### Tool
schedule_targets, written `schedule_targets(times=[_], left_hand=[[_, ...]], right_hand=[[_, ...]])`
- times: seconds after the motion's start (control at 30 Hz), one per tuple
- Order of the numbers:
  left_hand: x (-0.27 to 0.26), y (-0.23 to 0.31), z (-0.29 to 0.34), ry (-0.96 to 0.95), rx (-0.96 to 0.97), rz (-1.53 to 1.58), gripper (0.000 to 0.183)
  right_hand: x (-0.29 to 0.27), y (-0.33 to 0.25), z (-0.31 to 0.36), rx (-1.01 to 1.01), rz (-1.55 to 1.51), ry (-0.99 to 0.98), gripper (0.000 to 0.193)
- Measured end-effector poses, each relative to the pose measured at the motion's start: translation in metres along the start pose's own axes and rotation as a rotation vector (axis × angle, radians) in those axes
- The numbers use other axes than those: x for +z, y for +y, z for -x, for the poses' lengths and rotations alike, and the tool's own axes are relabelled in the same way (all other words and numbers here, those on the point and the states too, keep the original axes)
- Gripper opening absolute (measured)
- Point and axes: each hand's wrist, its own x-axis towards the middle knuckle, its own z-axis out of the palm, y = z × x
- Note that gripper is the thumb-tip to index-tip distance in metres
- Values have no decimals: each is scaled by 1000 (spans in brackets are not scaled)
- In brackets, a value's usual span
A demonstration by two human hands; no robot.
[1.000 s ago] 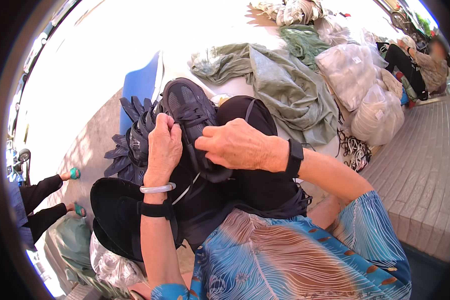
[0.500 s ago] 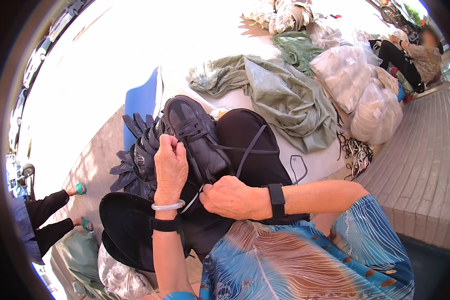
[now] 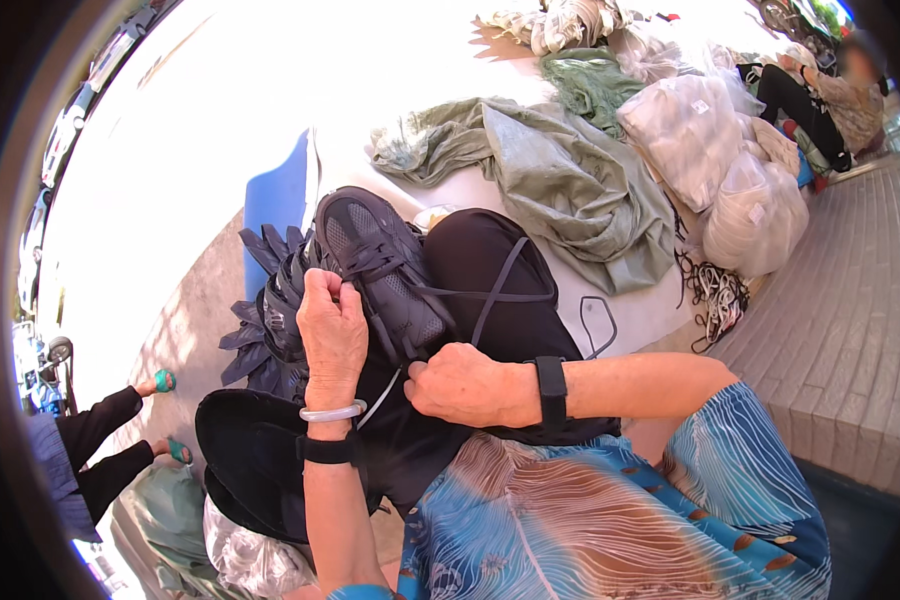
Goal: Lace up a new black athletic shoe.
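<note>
A dark grey sneaker (image 3: pixel 382 262) with mesh panels rests across my lap, toe pointing away. At its left edge, by the lacing, my left hand (image 3: pixel 332 325) is closed with thumb and forefinger pinched on the shoelace. My right hand (image 3: pixel 465 385) is closed near the heel end, its fingertips at the shoelace there; the exact grip is partly hidden. One long loose end of the dark shoelace (image 3: pixel 490 297) trails over my right knee. A thin white strip (image 3: pixel 381 398) shows between my hands. Left of the sneaker lie several stacked dark shoes (image 3: pixel 282 300), partly covered.
A black round-edged pad or seat (image 3: pixel 245 455) is beside my left forearm. Ahead lies a crumpled grey-green sheet (image 3: pixel 570 190). Stuffed clear bags (image 3: pixel 755 220) and a heap of laces (image 3: pixel 718 300) are by the tiled ledge (image 3: pixel 830 340). Other people are at left and far right.
Both hands stay at the sneaker with nearly the same grip. My right fingertips have drawn slightly away from the white strip. The whole view has shifted a little.
</note>
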Motion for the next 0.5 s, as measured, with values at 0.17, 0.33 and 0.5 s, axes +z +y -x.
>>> schedule_targets(times=[0.17,0.33,0.5], left_hand=[[3,0,-1,58,14,-9,12],[-1,5,-1,57,-4,-1,11],[0,5,0,62,13,-22,11]], right_hand=[[2,0,3,-18,-60,221,13],[9,2,-6,-45,-35,149,14],[-4,3,-1,-146,-142,245,14]])
